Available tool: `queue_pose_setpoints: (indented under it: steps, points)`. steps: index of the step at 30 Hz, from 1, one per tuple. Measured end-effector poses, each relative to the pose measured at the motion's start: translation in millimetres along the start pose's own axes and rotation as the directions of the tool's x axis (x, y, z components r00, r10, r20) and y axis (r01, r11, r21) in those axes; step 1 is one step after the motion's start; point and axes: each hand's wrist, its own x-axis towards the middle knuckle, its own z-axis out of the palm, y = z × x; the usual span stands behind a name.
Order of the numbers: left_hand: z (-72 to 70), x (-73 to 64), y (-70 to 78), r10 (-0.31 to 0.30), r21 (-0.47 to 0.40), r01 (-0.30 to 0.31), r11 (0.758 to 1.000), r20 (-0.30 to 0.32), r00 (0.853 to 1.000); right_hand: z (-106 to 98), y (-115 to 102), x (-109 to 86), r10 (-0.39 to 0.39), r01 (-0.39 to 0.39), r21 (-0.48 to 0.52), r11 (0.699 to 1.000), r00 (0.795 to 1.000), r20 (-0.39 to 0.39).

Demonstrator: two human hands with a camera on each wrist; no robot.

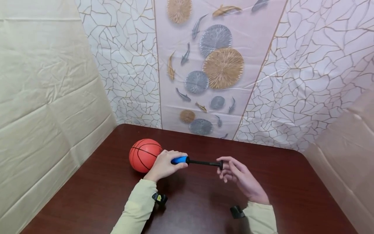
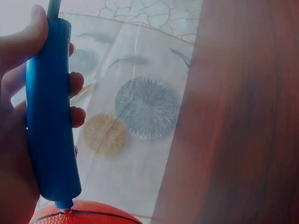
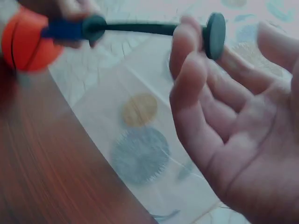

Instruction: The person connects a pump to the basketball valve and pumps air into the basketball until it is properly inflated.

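My left hand (image 1: 166,164) grips the blue barrel of a hand pump (image 2: 53,112), thumb on one side and fingertips showing on the other. The barrel's metal tip meets the surface of a red-orange basketball (image 1: 143,156) with black lines. From the barrel's other end a thin black rod runs out to a round black handle disc (image 3: 216,36). My right hand (image 1: 241,177) is at this disc, its fingers loosely hooked around the rod side and the thumb held apart. In the head view the pump lies nearly level above the table.
The dark reddish-brown table (image 1: 193,208) stretches under both hands. Behind it hangs a patterned cloth (image 1: 201,107) with fish and round motifs. Pale cloth walls (image 1: 43,113) close off the left and right sides.
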Motion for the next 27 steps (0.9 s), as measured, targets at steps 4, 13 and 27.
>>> queue_pose_setpoints:
  steps: [4, 13, 27]
  points:
    - [7.4, 0.4, 3.9, 0.03, 0.019, -0.03, 0.999, 0.015, 0.999, 6, 13, 7.7, 0.065, -0.068, -0.044, 0.997, 0.996, -0.057]
    - [22.7, 1.7, 9.4, 0.069, 0.015, -0.07, 0.997, 0.074, 0.995, 47, 50, 34.6, 0.125, -0.133, -0.039, 0.99, 0.98, -0.152]
    - [1.8, 0.7, 3.5, 0.026, -0.002, -0.026, 1.0, 0.001, 1.0, 15, -5, 6.9, 0.054, -0.083, -0.174, 0.981, 0.984, -0.17]
